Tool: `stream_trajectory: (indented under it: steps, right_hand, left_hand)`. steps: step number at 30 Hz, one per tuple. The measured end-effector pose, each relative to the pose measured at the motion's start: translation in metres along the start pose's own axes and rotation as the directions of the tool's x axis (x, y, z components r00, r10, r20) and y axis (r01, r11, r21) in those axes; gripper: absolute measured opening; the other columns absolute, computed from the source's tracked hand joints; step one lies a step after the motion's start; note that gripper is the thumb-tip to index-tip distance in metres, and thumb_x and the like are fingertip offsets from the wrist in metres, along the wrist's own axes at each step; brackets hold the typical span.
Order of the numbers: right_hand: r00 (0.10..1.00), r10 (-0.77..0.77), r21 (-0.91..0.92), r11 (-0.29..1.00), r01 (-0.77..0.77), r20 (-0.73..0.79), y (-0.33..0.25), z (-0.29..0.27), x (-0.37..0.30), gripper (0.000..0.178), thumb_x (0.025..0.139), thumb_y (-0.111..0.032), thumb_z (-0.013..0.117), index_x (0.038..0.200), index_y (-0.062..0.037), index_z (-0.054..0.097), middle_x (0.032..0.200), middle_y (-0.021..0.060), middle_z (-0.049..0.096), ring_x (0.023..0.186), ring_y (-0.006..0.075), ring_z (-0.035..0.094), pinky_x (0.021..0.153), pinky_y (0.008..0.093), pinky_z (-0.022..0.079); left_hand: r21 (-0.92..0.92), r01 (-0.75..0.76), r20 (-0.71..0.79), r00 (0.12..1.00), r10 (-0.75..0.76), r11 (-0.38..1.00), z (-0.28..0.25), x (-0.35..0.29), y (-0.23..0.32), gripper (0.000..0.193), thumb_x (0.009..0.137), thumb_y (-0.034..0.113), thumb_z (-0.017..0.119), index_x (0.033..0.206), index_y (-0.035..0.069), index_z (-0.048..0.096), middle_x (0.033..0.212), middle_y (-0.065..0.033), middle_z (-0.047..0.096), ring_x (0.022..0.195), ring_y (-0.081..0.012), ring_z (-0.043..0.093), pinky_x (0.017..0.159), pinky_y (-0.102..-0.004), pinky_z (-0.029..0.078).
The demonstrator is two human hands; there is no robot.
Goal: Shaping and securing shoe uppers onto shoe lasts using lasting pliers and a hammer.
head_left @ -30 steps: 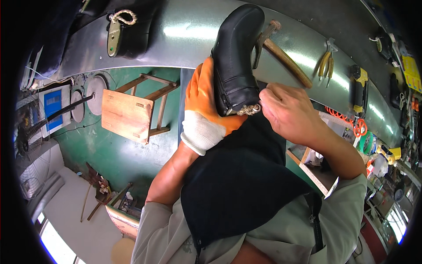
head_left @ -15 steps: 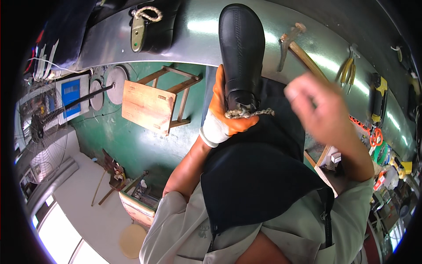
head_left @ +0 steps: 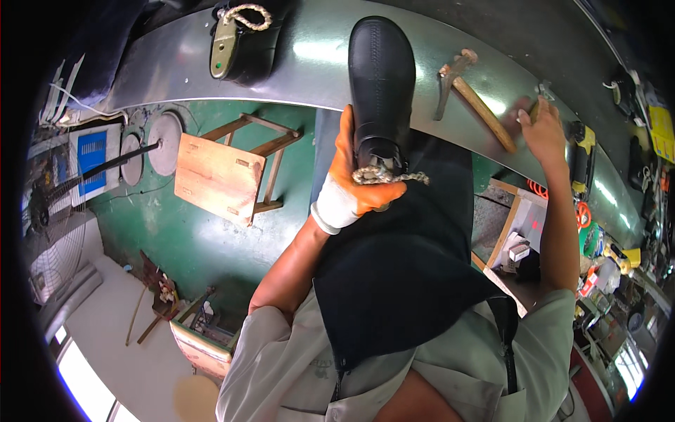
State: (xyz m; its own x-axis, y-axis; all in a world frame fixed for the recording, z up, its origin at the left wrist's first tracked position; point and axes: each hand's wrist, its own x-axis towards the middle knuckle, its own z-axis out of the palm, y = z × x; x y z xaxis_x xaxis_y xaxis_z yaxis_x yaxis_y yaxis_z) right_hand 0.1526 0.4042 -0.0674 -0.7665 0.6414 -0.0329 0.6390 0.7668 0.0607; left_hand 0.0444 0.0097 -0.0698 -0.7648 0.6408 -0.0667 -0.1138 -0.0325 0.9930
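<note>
black leather shoe (head_left: 382, 77), one; held toe-away over the near edge of the metal surface (head_left: 316, 79), upper with its stitched centre seam facing up; rope cord (head_left: 374, 174) at its opening, one end trailing right; left hand (head_left: 351, 191), in an orange-and-white glove, grip wrapped round the heel end, thumb across below the cord; right hand (head_left: 545, 133), bare, at the pincers (head_left: 543, 91), fingers bent; whether that grip has closed on them cannot be told; hammer (head_left: 485, 114), wooden-handled, lying between shoe and pincers; second shoe (head_left: 256, 53), black, an olive last showing, further left on the surface; wooden stool (head_left: 219, 179), on the floor beyond the left arm.

handling, as judged: steady the shoe from the heel, leave the cord unpinched by the thumb; take the pincers by the handles, clear of the hammer.

obscured: pincers' handles, largely behind the right hand; shoe's sole, underneath; left fingertips, behind the shoe; far right clutter, too small to sort.
</note>
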Motion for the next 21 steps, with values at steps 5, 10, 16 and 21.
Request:
stream_trajectory:
  steps: [5, 10, 16, 21]
  right_hand:
    - [0.971, 0.128, -0.027, 0.992, -0.125, 0.203, 0.006, -0.005, 0.024, 0.068, 0.092, -0.03, 0.063, 0.148, 0.0031, 0.041, 0.129, 0.032, 0.061, 0.12, 0.0519, 0.059, 0.106, 0.0516, 0.049]
    - [0.979, 0.138, 0.22, 0.961, -0.169, 0.146, 0.014, -0.016, 0.025, 0.059, 0.093, -0.025, 0.061, 0.142, 0.0059, 0.047, 0.115, 0.0232, 0.067, 0.105, 0.0363, 0.064, 0.096, 0.0422, 0.051]
    - [0.825, -0.42, 0.923, 0.233, -0.305, 0.378, -0.107, -0.143, -0.1, 0.031, 0.098, -0.018, 0.062, 0.122, 0.0009, 0.064, 0.084, 0.0038, 0.066, 0.074, 0.0116, 0.062, 0.074, 0.0272, 0.05]
    - [0.501, -0.663, 0.822, 0.349, -0.45, 0.556, -0.136, -0.148, -0.142, 0.03, 0.104, -0.025, 0.061, 0.117, 0.002, 0.065, 0.089, 0.0097, 0.072, 0.081, 0.0147, 0.068, 0.073, 0.0293, 0.053]
  left_hand:
    - [-0.069, 0.135, 0.036, 0.991, -0.133, 0.988, -0.025, 0.003, -0.002, 0.124, 0.067, 0.001, 0.084, 0.166, 0.005, 0.008, 0.132, -0.0107, 0.057, 0.116, -0.0192, 0.059, 0.099, -0.0308, 0.05]
    - [-0.278, 0.331, 0.107, 0.944, -0.313, 0.902, -0.026, 0.006, -0.007, 0.12, 0.071, 0.002, 0.084, 0.166, 0.004, 0.01, 0.126, -0.006, 0.06, 0.115, -0.0167, 0.058, 0.104, -0.0324, 0.047]
    - [0.17, -0.183, 0.005, 0.983, 0.185, 0.968, -0.008, 0.006, -0.02, 0.119, 0.072, 0.003, 0.087, 0.162, -0.003, 0.008, 0.118, -0.0077, 0.06, 0.103, -0.0155, 0.062, 0.101, -0.031, 0.048]
    - [-0.103, 0.032, -0.083, 0.996, -0.041, 0.994, 0.015, 0.009, 0.013, 0.117, 0.074, 0.006, 0.089, 0.158, -0.003, 0.009, 0.114, -0.0077, 0.061, 0.101, -0.016, 0.063, 0.097, -0.0329, 0.052]
